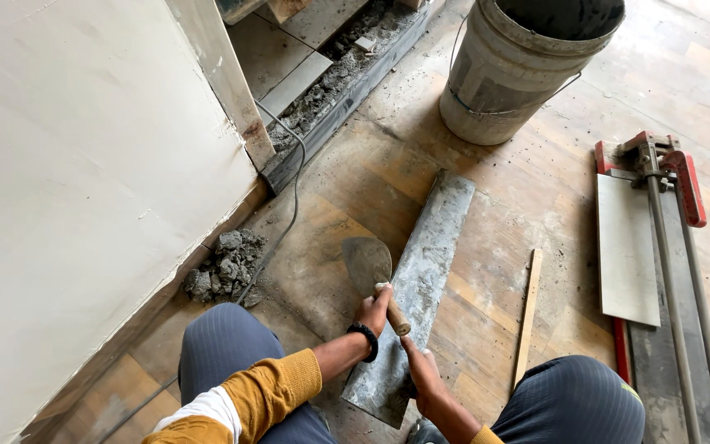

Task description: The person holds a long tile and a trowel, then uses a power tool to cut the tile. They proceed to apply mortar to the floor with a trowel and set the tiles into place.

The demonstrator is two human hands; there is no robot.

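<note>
My left hand (374,310), with a black bracelet at the wrist and a mustard sleeve, grips the wooden handle of a pointed trowel (366,263). The trowel blade is smeared grey and lies over the left edge of a long narrow tile strip (431,247). The strip lies slanted on the floor, coated with grey mortar. My right hand (421,372) presses on the near end of the strip, fingers curled at its edge. My knees in grey trousers frame both hands.
A dirty plastic bucket (519,74) stands beyond the strip. A manual tile cutter (667,247) holding a pale tile lies at right, a thin wooden stick (527,316) beside it. A mortar pile (223,267), a cable (292,205) and a white wall (84,164) are at left.
</note>
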